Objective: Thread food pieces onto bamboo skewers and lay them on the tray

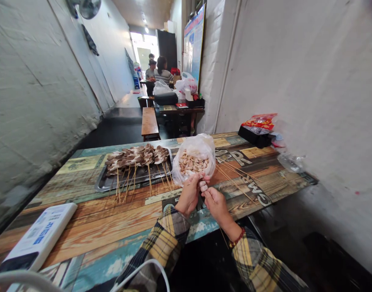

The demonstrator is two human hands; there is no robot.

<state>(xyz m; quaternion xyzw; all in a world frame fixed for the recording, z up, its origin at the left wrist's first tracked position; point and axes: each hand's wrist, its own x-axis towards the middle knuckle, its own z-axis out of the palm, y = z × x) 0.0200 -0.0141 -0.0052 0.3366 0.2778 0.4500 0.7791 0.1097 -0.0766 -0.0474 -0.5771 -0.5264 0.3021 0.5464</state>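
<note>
My right hand (pixel 215 206) is closed on a bamboo skewer (pixel 224 237), whose lower end shows below the palm. At its fingertips is a small pale food piece (pixel 203 186). My left hand (pixel 190 194) pinches at the same spot, its fingertips partly hidden. Just beyond both hands stands an open clear plastic bag (pixel 186 176) full of tan food pieces (pixel 193 163). To the left, a metal tray (pixel 102 184) bears several skewers threaded with brown-and-white slices (pixel 134 156) that look like mushroom, sticks toward me. Bare bamboo skewers (pixel 237 182) lie right of the bag.
A white power bank-like box (pixel 40 235) lies at the table's left, near a white cable (pixel 143 265). At the far right are a black box (pixel 254 136) with red packaging and crumpled plastic (pixel 292 162). Beyond the table stand a bench (pixel 149 121) and seated people (pixel 163 72).
</note>
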